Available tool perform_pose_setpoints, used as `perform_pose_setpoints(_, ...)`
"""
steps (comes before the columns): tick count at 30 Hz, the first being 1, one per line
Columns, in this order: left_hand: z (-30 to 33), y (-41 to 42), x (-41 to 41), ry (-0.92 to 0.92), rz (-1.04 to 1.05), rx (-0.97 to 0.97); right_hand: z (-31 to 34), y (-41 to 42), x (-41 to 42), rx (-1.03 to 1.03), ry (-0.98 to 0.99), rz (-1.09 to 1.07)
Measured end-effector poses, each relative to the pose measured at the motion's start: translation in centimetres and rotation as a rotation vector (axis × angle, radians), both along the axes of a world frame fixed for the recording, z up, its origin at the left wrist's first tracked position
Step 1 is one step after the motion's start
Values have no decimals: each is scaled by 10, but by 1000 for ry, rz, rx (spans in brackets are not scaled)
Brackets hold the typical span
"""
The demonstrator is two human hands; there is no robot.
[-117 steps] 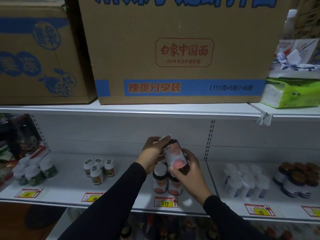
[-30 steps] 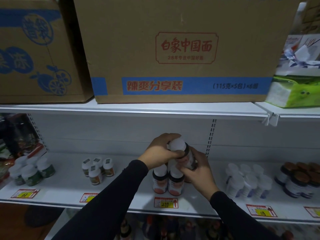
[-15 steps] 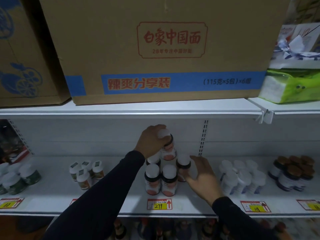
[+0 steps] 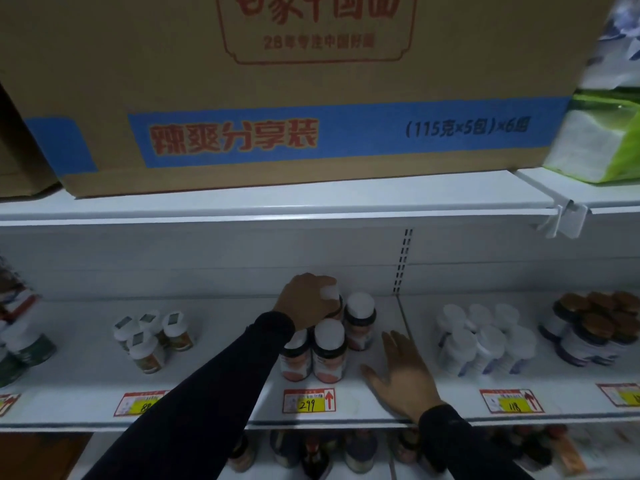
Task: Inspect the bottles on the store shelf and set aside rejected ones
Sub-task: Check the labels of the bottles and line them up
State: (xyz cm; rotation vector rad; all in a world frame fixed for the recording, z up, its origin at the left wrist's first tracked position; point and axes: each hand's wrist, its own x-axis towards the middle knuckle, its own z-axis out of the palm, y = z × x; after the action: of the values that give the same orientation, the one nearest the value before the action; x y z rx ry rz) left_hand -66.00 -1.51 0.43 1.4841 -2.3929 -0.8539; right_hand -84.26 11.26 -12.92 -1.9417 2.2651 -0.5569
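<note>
Four dark white-capped bottles [image 4: 328,351] with reddish labels stand upright, clustered mid-shelf [image 4: 86,382], the rear-left one [image 4: 333,299] partly hidden.

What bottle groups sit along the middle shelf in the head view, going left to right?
Green-labelled bottles → small orange-labelled bottles → red-labelled bottles, one held by the left hand → white bottles → brown-capped bottles.

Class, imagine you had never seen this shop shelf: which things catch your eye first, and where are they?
The huge cardboard box on the top shelf fills the upper view. Below it, the left hand grips a white-capped bottle at mid-shelf, above the yellow 299 price tag.
</note>
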Motion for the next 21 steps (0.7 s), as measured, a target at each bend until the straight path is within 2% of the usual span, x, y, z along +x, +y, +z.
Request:
perform_pose_setpoints(5,-3,1,-4,-103,-39,-24,-15,0,0,105,37,-29)
perform_pose_setpoints(10,-3,2,-6,-168,-60,-56,-19,4,3,102,64,-53)
perform_pose_setpoints(15,-5,-3,-8,-170,-49,-44,-16,6,4,175,67,-35)
perform_pose_setpoints(21,-7,-2,-21,-45,-97,-106,-14,7,5,177,73,-49)
